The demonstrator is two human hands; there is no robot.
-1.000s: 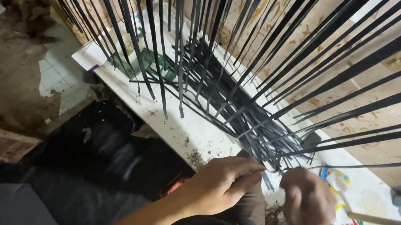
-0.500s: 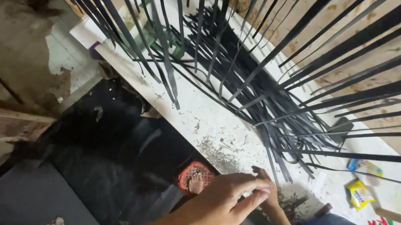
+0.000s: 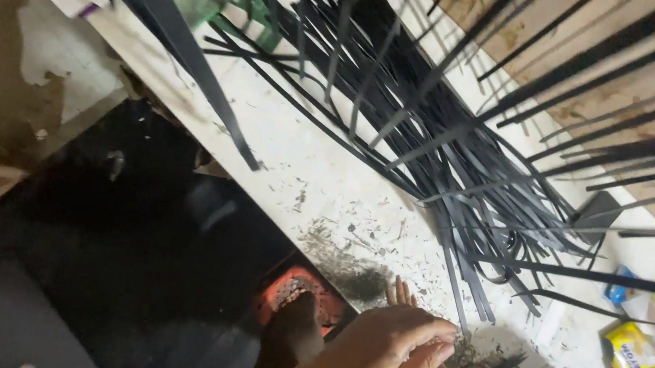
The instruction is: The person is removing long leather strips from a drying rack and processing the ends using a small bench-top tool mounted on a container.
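Note:
A large pile of long flat black strips lies fanned out on a white, speckled surface, and some strips rise towards the camera. My left hand hovers at the bottom centre with its fingers curled together; I cannot make out anything in it. Only the fingertips of my right hand show, just beyond the left hand, with the rest hidden beneath it. Both hands are near the strip ends and a patch of dark shavings.
A foot in a red sandal rests on the dark floor beside the white surface. A yellow packet and small coloured items lie at the right. A wooden board runs along the top right, and a green object sits at the top.
The view has swung down and closer to the strips. My hands have dropped to the bottom edge, the left now covering most of the right.

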